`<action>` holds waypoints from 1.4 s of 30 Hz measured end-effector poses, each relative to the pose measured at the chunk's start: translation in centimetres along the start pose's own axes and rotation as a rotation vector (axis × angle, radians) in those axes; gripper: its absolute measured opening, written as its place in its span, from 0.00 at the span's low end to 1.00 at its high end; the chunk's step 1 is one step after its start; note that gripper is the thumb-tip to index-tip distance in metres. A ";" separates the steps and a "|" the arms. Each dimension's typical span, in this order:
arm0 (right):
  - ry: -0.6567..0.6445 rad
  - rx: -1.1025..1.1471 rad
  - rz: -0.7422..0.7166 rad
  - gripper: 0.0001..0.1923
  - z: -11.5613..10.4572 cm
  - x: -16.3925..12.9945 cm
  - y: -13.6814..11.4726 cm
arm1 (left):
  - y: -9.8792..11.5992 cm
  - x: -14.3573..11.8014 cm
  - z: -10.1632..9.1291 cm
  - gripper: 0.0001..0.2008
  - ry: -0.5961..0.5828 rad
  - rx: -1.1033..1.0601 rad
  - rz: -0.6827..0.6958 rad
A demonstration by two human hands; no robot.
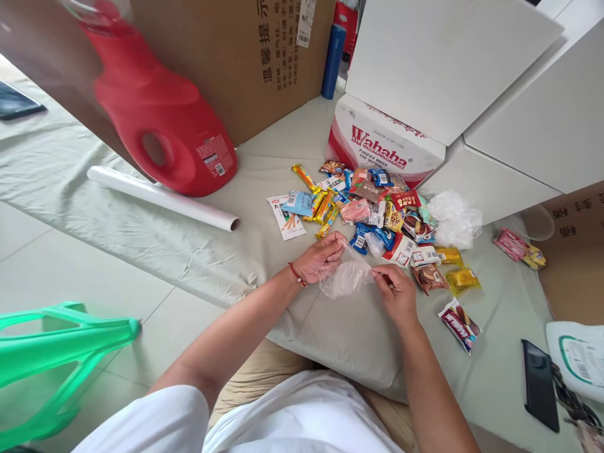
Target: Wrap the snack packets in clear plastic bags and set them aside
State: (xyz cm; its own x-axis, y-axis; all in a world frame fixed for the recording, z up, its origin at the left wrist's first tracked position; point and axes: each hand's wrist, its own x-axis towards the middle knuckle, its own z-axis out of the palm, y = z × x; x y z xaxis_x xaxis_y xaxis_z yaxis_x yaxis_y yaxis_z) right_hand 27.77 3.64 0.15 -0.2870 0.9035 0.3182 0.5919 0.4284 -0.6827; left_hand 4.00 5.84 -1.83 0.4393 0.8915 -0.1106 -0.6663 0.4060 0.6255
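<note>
My left hand (321, 257) and my right hand (399, 290) both pinch a thin clear plastic bag (345, 279), stretched between them just above the pale cloth (189, 245) on the floor. A red string bracelet circles my left wrist. Right behind the hands lies a heap of several small snack packets (377, 214) in many colours. A brown chocolate packet (428, 277) and yellow packets (461, 279) lie to the right of my right hand. A purple packet (460, 324) lies alone nearer to me.
A red detergent jug (160, 126) leans on a big cardboard box (245, 56). A white roll (163, 198) lies at left, a Wahaha carton (384, 148) behind the snacks, crumpled clear bags (455, 219), a black phone (540, 384) at right, a green plastic stool (61, 352) at left.
</note>
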 end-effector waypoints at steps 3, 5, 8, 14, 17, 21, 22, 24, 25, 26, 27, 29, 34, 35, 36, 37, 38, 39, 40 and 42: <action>0.029 -0.052 -0.077 0.05 -1.4 -0.7 -0.2 | 0.0 0.2 0.0 0.22 0.042 0.041 0.016; 0.051 -0.096 -0.117 0.05 -2.1 -1.1 -0.3 | -0.1 0.3 0.0 0.23 0.042 0.049 0.010; 0.067 -0.152 -0.144 0.04 -2.7 -1.7 -0.7 | -0.2 0.3 -0.1 0.23 0.033 0.073 -0.004; 0.094 -0.314 -0.251 0.05 -3.8 -2.8 -1.6 | -0.7 0.5 -0.3 0.23 0.072 0.167 -0.022; 0.116 -0.396 -0.296 0.06 -4.5 -3.3 -1.8 | -0.7 0.5 -0.2 0.24 0.078 0.189 -0.037; 0.132 -0.439 -0.295 0.07 -5.6 -3.9 -1.6 | -0.5 0.5 -0.1 0.23 0.104 0.212 -0.051; 0.139 -0.444 -0.287 0.07 -5.9 -3.9 -1.5 | -0.4 0.5 -0.1 0.23 0.111 0.211 -0.048; 0.161 -0.443 -0.276 0.07 -6.4 -4.0 -1.3 | -0.3 0.5 -0.2 0.23 0.131 0.216 -0.025; 0.172 -0.436 -0.273 0.08 -6.6 -4.1 -1.3 | -0.4 0.5 -0.1 0.23 0.142 0.223 -0.009; 0.177 -0.426 -0.271 0.10 -6.8 -4.1 -1.3 | -0.4 0.5 -0.1 0.23 0.152 0.231 0.005; 0.178 -0.416 -0.268 0.13 -6.9 -4.2 -1.3 | -0.4 0.5 -0.1 0.23 0.163 0.238 0.021; 0.165 -0.404 -0.257 0.17 -6.9 -4.5 -1.5 | -0.6 0.6 0.0 0.24 0.188 0.245 0.047; 0.074 -0.324 -0.168 0.13 -6.4 -5.4 -0.7 | -0.9 0.7 0.2 0.24 0.236 0.241 0.109; 0.040 -0.304 -0.136 0.12 -6.3 -5.5 -0.4 | -0.9 0.7 0.3 0.24 0.241 0.239 0.118; 0.012 -0.293 -0.102 0.12 -6.2 -5.5 0.0 | -0.9 0.7 0.3 0.24 0.246 0.236 0.126; -0.001 -0.290 -0.066 0.13 -6.1 -5.5 0.3 | -1.0 0.7 0.4 0.23 0.250 0.232 0.134; 0.006 -0.289 -0.027 0.13 -6.1 -5.5 0.5 | -1.0 0.7 0.4 0.23 0.255 0.228 0.142; 0.037 -0.285 0.012 0.13 -5.9 -5.4 0.6 | -1.0 0.7 0.4 0.23 0.261 0.228 0.153; 0.081 -0.269 0.047 0.12 -5.7 -5.2 0.5 | -1.1 0.7 0.4 0.23 0.267 0.232 0.166; 0.150 -0.201 0.101 0.12 -5.0 -4.9 -0.1 | -1.2 0.8 0.4 0.22 0.279 0.247 0.194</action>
State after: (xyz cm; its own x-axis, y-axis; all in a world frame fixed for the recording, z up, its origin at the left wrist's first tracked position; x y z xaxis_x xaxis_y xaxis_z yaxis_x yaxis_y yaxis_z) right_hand 32.87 -0.85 1.96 -0.1134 0.9264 0.3591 0.7539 0.3157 -0.5762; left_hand 5.44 5.98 -2.34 0.1170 0.9807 -0.1564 -0.5408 0.1950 0.8182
